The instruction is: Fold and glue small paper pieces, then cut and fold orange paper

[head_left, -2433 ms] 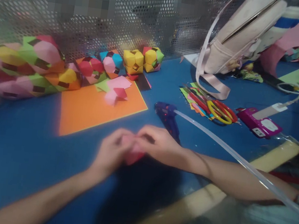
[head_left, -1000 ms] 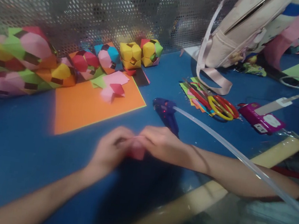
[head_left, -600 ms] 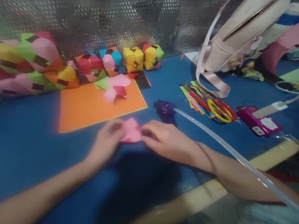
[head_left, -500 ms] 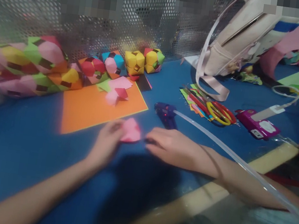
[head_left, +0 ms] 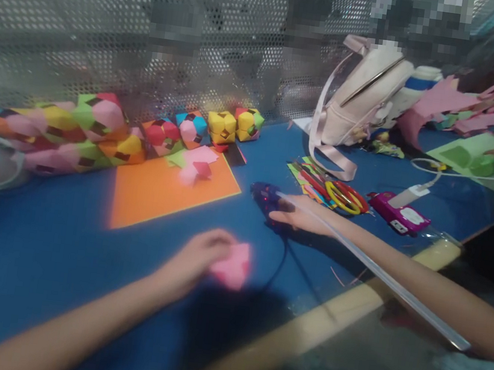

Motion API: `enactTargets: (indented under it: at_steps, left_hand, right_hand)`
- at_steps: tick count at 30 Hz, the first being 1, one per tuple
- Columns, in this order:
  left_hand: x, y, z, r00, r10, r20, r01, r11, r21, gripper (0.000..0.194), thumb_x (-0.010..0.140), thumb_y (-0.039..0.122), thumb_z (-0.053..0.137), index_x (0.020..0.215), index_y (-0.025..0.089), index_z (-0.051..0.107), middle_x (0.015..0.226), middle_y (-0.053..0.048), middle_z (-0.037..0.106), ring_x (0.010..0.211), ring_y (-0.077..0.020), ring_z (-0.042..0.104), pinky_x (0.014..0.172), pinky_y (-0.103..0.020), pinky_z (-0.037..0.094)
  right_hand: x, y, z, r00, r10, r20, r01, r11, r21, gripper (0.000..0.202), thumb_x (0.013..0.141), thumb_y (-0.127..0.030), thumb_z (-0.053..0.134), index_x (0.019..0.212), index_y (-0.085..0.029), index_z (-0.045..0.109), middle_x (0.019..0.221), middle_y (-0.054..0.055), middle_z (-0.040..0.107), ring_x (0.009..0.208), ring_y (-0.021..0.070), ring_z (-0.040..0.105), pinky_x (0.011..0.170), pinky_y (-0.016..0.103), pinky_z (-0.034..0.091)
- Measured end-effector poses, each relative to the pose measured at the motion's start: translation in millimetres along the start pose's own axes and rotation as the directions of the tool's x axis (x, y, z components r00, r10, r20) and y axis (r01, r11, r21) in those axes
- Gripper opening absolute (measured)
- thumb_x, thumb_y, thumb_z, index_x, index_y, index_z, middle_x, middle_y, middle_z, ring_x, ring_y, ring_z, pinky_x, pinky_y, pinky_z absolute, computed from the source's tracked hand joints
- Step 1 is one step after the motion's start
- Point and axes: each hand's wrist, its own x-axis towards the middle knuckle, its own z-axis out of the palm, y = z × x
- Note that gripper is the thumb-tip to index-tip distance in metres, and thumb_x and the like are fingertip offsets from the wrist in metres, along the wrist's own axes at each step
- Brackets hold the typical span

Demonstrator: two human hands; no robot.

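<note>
Your left hand (head_left: 198,257) is pinching the pink paper (head_left: 235,267) above the surface (head_left: 59,257), near the orange sheet (head_left: 158,197), while your half-curled right hand (head_left: 304,215) is gripping the blue glue gun (head_left: 265,197)

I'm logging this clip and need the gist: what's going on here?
A person's left hand holds a folded pink paper piece; the right hand is on a dark blue glue gun, though how firmly it grips is unclear. Beyond the left hand, an orange sheet bearing small folded pieces lies on the blue table, with colourful paper balls behind it.
</note>
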Motion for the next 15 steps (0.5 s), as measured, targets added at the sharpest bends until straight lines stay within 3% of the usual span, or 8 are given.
enactTargets:
  at_steps: [3,6,9,12,15]
  left_hand:
    - [-11,-7,3.5,0.993,-0.055,0.104,0.046,0.995,0.083,0.013,0.07,0.019,0.064,0.082,0.017,0.069,0.087,-0.004,0.068,0.073,-0.013,0.06,0.064,-0.022,0.043]
    - [-26,-7,2.5,0.99,-0.08,0.116,0.065,0.99,0.126,0.018,0.069,0.018,0.064,0.086,0.018,0.07,0.108,-0.007,0.069,0.089,-0.0173,0.063,0.073,-0.026,0.045]
    - [-43,-3,-3.7,0.977,-0.166,0.134,0.142,0.974,0.176,0.02,0.068,0.016,0.062,0.086,0.019,0.07,0.115,-0.007,0.068,0.096,-0.0205,0.063,0.074,-0.027,0.046]
    - [-63,-2,-17.8,0.956,-0.222,0.191,0.185,0.963,0.194,0.02,0.068,0.015,0.061,0.085,0.02,0.072,0.113,-0.007,0.069,0.107,-0.0225,0.061,0.083,-0.029,0.047]
    - [-84,-2,-39.2,0.981,-0.172,0.088,0.149,0.963,0.223,0.022,0.071,0.025,0.067,0.092,0.021,0.072,0.114,-0.008,0.068,0.111,-0.0247,0.059,0.087,-0.031,0.047]
  right_hand:
    - [7,-20,3,1.0,0.008,0.023,-0.01,0.997,0.073,0.021,0.083,-0.034,0.058,0.07,-0.017,0.057,0.044,-0.006,0.048,0.045,0.0118,0.05,0.05,0.023,0.037]
    - [10,-41,4,0.991,-0.131,0.006,0.127,0.973,0.191,0.02,0.083,-0.033,0.057,0.072,-0.016,0.06,0.046,-0.005,0.05,0.046,0.0104,0.05,0.049,0.022,0.037]
    - [18,-70,9,0.961,-0.276,0.011,0.257,0.909,0.328,0.017,0.084,-0.031,0.059,0.079,-0.016,0.062,0.049,-0.006,0.053,0.046,0.0086,0.05,0.049,0.02,0.039]
    - [37,-108,24,0.948,-0.314,0.045,0.249,0.824,0.509,0.023,0.083,-0.032,0.064,0.07,-0.014,0.058,0.049,-0.005,0.053,0.043,0.0064,0.047,0.045,0.018,0.038]
    - [59,-151,45,0.939,-0.334,0.082,0.192,0.706,0.682,0.02,0.084,-0.024,0.064,0.069,-0.015,0.053,0.048,-0.007,0.051,0.041,0.0053,0.045,0.041,0.016,0.036]
